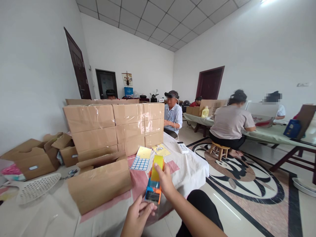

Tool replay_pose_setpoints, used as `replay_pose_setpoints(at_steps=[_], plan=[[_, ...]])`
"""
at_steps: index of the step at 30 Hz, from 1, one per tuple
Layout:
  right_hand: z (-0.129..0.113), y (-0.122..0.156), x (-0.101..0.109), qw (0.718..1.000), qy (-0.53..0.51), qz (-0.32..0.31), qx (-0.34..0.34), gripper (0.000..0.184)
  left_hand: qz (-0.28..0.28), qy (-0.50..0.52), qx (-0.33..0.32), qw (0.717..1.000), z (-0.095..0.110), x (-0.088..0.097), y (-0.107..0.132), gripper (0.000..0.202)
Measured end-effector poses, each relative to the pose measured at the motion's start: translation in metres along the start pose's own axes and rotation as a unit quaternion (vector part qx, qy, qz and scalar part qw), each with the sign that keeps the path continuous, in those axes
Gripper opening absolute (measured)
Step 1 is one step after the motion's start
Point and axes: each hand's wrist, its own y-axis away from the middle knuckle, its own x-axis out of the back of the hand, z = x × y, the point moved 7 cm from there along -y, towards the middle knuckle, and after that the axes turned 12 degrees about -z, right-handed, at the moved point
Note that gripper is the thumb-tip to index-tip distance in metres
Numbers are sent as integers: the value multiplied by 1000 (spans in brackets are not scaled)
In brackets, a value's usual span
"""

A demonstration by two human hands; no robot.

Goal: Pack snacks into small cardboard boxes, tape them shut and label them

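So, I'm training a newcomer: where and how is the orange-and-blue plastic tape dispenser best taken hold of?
Probably by the yellow tape roll, coming from the right, as the right hand does, thumb on top. The roll offers a rounded grip, while the dispenser points its other end toward the left hand, so holding there would likely get in its way.

1. White walls (pixel 148 72) meeting in a far corner
2. Grey panelled ceiling (pixel 153 16), a bright light (pixel 267 1) at top right
3. A brown door (pixel 77 64) at left, a dark-framed door (pixel 107 82) beyond it, a reddish-brown door (pixel 211 83) at right
4. Glossy pale floor (pixel 238 227) with a round patterned inlay (pixel 243 176)
5. Low wooden stool (pixel 219 147) beside a green-covered table (pixel 266 132)
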Motion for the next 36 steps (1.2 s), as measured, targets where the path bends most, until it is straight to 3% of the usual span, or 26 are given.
replay_pose_setpoints(at_steps=[6,17,22,28,36], plan=[[2,1,1,999,-23,17,-20,41,-37,1,6,999,-2,2,-2,66],[12,3,4,998,-7,35,-49,41,19,3,-12,1000,0,6,2,70],[17,3,4,997,-33,42,-50,40,-5,-7,-1,1000,2,7,1,65],[19,4,6,996,-51,51,-49,42,15,-3,-10,1000,3,8,3,60],[20,7,5,993,-62,70,-65,44,-18,18,-4,1000,0,11,-3,65]])
